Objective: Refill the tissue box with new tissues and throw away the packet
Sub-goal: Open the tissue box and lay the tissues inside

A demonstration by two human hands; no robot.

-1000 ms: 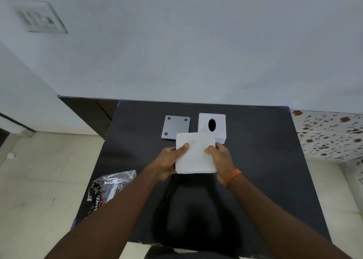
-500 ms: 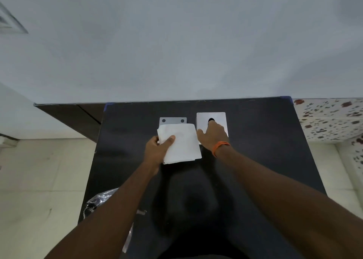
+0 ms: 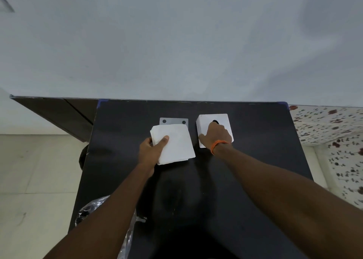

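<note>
A stack of white tissues [image 3: 175,145] is held in my left hand [image 3: 151,152], thumb on top, just above the black table [image 3: 255,160]. To its right stands the white tissue box [image 3: 222,119] with a dark oval hole on top. My right hand [image 3: 215,134] lies over the box, fingers reaching into the hole and thumb on its left side. The grey base plate [image 3: 173,121] with two dark dots lies flat behind the tissues, half covered by them. The clear plastic packet [image 3: 88,211] lies crumpled at the table's near left edge, partly behind my left arm.
A grey wall rises right behind the table. A dark wooden panel [image 3: 64,113] stands to the left over pale floor tiles. A speckled white surface [image 3: 334,133] adjoins the table on the right.
The right hand let go of the tissue stack and moved right onto the tissue box. The left hand alone carried the stack leftward, over the grey plate.
</note>
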